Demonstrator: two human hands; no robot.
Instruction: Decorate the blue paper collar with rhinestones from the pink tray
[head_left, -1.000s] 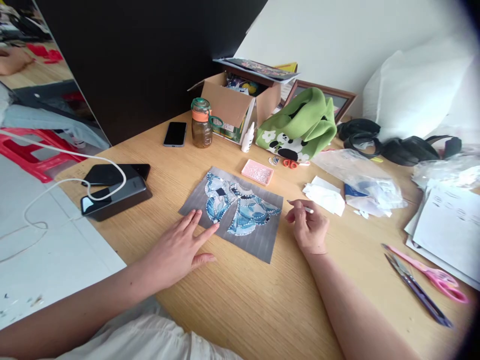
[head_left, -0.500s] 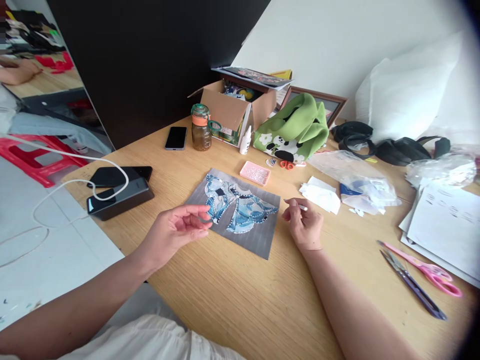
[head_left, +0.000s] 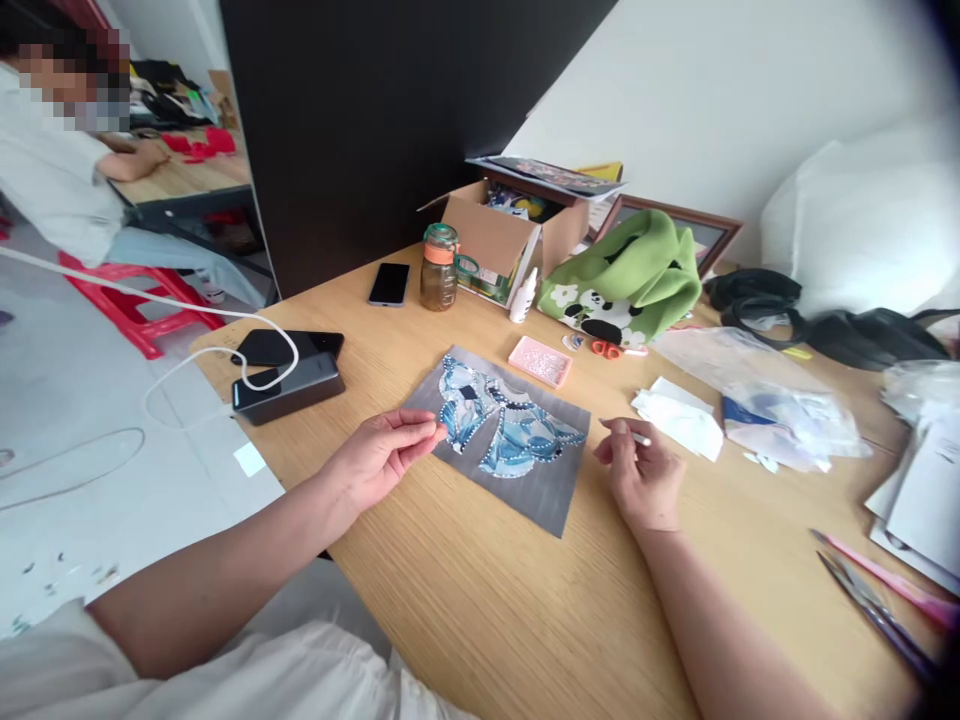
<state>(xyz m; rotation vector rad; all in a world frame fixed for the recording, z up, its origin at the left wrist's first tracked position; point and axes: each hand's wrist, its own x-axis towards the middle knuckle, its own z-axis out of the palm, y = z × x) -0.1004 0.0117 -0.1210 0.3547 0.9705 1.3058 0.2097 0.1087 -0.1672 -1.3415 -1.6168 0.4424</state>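
Observation:
On the desk lies a grey picture sheet [head_left: 559, 500] with a blue-and-white design, lined with small pale beads. My left hand [head_left: 390, 450] is at its left edge, thumb and forefinger pinched together; whatever may be between them is too small to make out. Just beyond the right edge, my right hand [head_left: 641, 475] is closed around a thin white pen-like stick [head_left: 642, 439], whose tip points left toward the sheet. Behind the sheet sits a pink tray [head_left: 540, 362] of tiny pale beads.
Toward the back stand a phone [head_left: 388, 284], a bottle [head_left: 439, 270], a cardboard box [head_left: 491, 235], a white glue bottle [head_left: 524, 296] and a green panda bag [head_left: 637, 275]. Crumpled paper [head_left: 679, 418] and scissors [head_left: 885, 575] lie right. A cabled black device [head_left: 289, 388] is left; another person [head_left: 56, 170] sits beyond.
My left fingers have come together from a looser curl into a pinch. The view has swung left, bringing the other person further into sight. My right hand keeps hold of the stick.

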